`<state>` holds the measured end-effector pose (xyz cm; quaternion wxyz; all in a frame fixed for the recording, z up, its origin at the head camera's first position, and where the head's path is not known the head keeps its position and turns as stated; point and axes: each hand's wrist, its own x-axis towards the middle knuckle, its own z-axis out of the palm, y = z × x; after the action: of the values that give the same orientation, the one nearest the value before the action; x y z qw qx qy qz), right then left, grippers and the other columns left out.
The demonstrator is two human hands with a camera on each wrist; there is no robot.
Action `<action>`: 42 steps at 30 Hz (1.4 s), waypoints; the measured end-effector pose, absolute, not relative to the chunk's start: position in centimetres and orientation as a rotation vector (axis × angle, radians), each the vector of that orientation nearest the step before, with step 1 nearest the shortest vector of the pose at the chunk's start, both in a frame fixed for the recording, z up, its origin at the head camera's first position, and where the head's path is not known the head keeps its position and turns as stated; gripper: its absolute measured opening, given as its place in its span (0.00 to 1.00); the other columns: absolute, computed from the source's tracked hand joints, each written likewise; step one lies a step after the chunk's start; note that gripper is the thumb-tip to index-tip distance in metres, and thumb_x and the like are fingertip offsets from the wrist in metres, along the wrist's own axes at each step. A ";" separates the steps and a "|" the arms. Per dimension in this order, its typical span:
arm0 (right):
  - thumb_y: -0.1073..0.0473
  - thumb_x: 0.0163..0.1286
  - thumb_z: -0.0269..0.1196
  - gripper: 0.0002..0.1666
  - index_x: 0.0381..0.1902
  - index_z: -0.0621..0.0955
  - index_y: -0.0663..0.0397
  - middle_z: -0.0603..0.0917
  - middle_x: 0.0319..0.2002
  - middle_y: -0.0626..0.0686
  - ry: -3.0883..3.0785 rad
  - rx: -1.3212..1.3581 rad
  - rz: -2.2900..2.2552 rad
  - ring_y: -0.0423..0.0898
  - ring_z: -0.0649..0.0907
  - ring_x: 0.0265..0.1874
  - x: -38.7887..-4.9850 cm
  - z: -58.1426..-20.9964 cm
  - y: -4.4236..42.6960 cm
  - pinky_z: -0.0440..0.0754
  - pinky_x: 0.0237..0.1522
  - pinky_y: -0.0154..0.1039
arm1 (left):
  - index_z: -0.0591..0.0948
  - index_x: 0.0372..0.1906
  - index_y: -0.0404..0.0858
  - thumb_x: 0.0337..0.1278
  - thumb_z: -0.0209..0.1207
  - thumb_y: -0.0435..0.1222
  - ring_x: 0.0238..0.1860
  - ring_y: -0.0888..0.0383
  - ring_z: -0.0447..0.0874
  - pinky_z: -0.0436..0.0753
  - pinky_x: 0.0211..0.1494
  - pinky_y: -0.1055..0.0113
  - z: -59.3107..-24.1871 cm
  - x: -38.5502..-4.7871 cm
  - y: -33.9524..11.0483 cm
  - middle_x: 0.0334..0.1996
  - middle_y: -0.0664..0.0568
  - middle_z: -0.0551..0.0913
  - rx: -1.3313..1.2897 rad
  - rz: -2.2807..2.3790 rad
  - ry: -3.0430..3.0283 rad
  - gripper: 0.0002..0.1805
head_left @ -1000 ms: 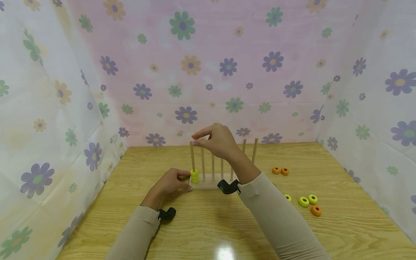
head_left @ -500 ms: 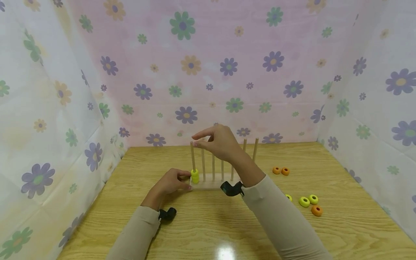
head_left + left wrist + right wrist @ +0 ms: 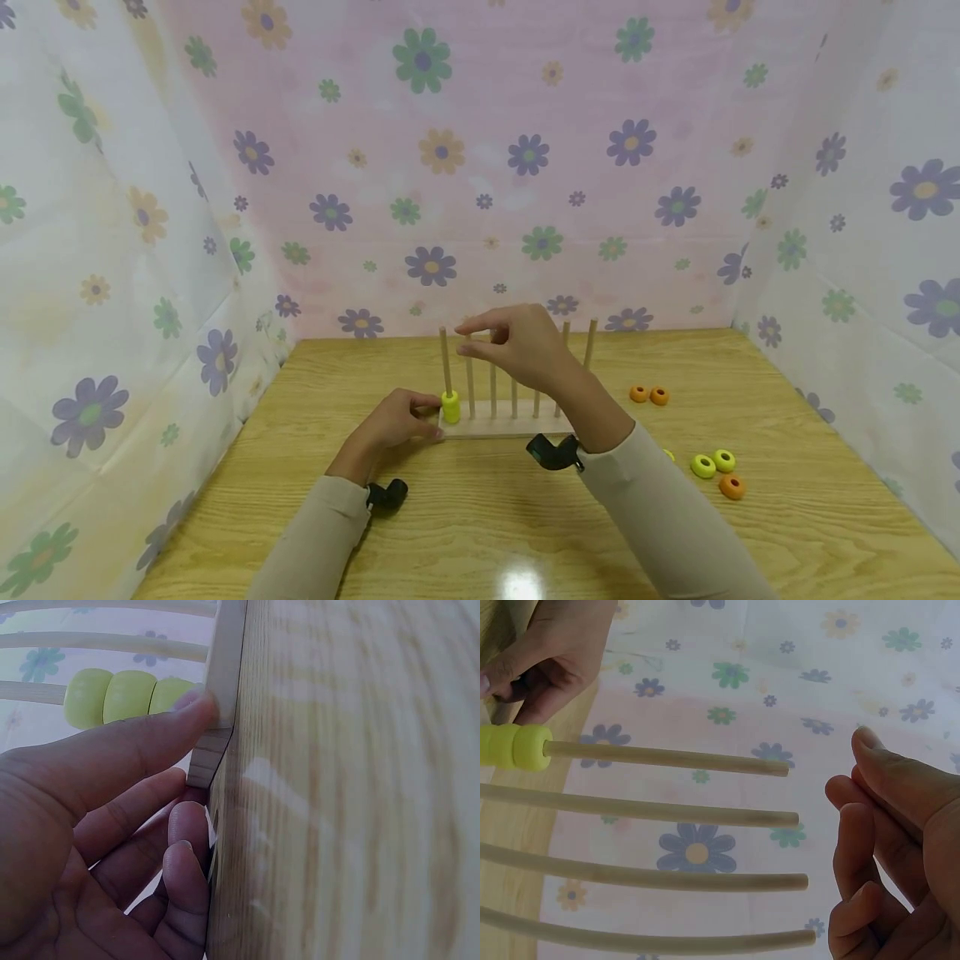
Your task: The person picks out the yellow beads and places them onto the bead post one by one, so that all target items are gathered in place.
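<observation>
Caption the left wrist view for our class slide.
Left hand holding the end of the base beside three yellow rings on a peg.

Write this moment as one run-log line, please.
left hand: pinching wooden peg rack | right hand: empty, above rack | yellow rings: stacked on leftmost peg

The left sleeve (image 3: 318, 525) and right sleeve (image 3: 667, 517) are long, plain beige and softly creased. At the wrists sit a small black left camera (image 3: 387, 495) and a matching right camera (image 3: 555, 454), both bent like an elbow.
</observation>
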<state>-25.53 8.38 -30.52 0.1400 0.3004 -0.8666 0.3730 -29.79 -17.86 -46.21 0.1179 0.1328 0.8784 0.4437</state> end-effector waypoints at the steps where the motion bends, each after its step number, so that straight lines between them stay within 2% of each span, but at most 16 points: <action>1: 0.45 0.69 0.72 0.13 0.50 0.91 0.35 0.88 0.29 0.43 -2.496 0.870 1.067 0.42 0.75 0.17 -25.4 -30.6 8.5 0.72 0.20 0.37 | 0.86 0.62 0.45 0.50 0.79 0.38 0.64 0.47 0.80 0.75 0.70 0.43 -46.2 -29.8 -17.8 0.62 0.49 0.84 0.389 1.293 2.572 0.30; 4: 0.45 0.68 0.72 0.13 0.50 0.91 0.34 0.91 0.44 0.41 -2.477 0.872 1.048 0.39 0.80 0.22 -25.0 -30.8 9.1 0.77 0.22 0.38 | 0.86 0.62 0.45 0.50 0.79 0.38 0.63 0.48 0.81 0.76 0.69 0.43 -46.2 -29.8 -17.8 0.62 0.50 0.84 0.386 1.286 2.574 0.30; 7: 0.46 0.68 0.73 0.14 0.50 0.91 0.35 0.91 0.47 0.44 -2.464 0.876 1.048 0.37 0.82 0.24 -24.7 -31.0 9.6 0.80 0.24 0.38 | 0.86 0.62 0.45 0.50 0.79 0.38 0.61 0.49 0.82 0.77 0.68 0.44 -46.1 -29.9 -17.8 0.62 0.50 0.84 0.387 1.289 2.567 0.30; 21: 0.49 0.67 0.73 0.14 0.50 0.91 0.37 0.92 0.45 0.45 -2.405 0.912 1.046 0.35 0.82 0.23 -24.2 -32.2 11.3 0.80 0.22 0.36 | 0.86 0.62 0.45 0.49 0.80 0.38 0.58 0.50 0.83 0.79 0.66 0.47 -46.1 -29.7 -17.9 0.62 0.49 0.84 0.382 1.278 2.581 0.30; 28: 0.48 0.68 0.73 0.15 0.52 0.91 0.35 0.90 0.36 0.39 -2.431 0.901 1.022 0.35 0.81 0.22 -24.2 -32.8 12.5 0.79 0.22 0.37 | 0.86 0.63 0.46 0.51 0.79 0.38 0.62 0.48 0.81 0.78 0.68 0.46 -46.2 -29.7 -17.9 0.63 0.50 0.83 0.395 1.284 2.574 0.30; 36: 0.49 0.66 0.74 0.16 0.51 0.91 0.39 0.92 0.39 0.45 -2.415 0.894 0.992 0.34 0.82 0.24 -24.2 -33.5 13.5 0.78 0.22 0.36 | 0.86 0.62 0.46 0.51 0.78 0.37 0.62 0.48 0.81 0.78 0.67 0.46 -46.1 -29.6 -17.8 0.63 0.49 0.83 0.384 1.287 2.570 0.30; 42: 0.48 0.66 0.74 0.16 0.51 0.91 0.35 0.91 0.38 0.41 -2.441 0.869 1.004 0.34 0.81 0.24 -24.0 -33.9 14.2 0.78 0.21 0.37 | 0.86 0.63 0.45 0.50 0.79 0.37 0.62 0.48 0.81 0.78 0.67 0.46 -46.1 -29.6 -17.8 0.63 0.49 0.83 0.385 1.289 2.568 0.30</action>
<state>-24.03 14.20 -33.95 0.1802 0.3077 -0.8640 0.3555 -29.62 -17.82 -46.10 0.1210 0.1318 0.8793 0.4414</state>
